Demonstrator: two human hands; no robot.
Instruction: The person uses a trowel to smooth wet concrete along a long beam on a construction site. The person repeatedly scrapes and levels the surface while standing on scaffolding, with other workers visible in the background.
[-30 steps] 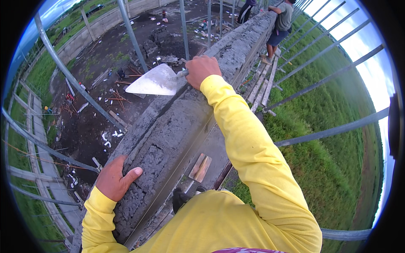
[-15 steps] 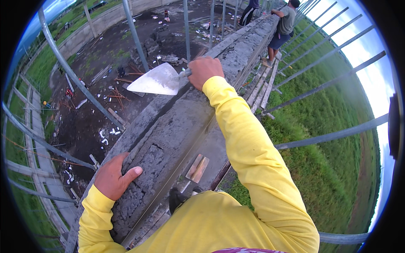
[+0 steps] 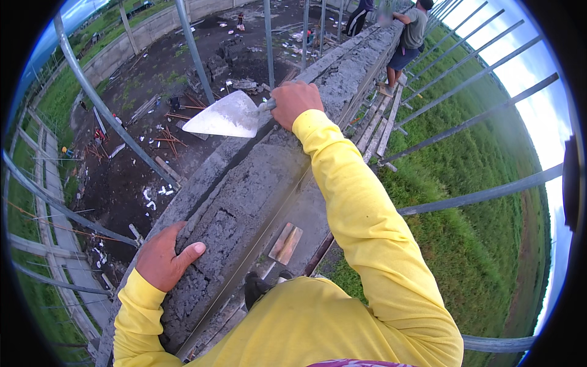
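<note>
My R hand (image 3: 295, 103) clamped on trowel (image 3: 225, 116) handle; blade lay flat, long axis pointing L off wall top (image 3: 257, 189), over far edge. L hand (image 3: 164, 257) spread on near edge, empty, well apart.

No packages, labels, signs or screens visible anywhere in head view. Small white and coloured scraps lie scattered on dark ground (image 3: 131, 177) far below, left of block wall (image 3: 257, 183); too small to tell whether any is packaging.
</note>
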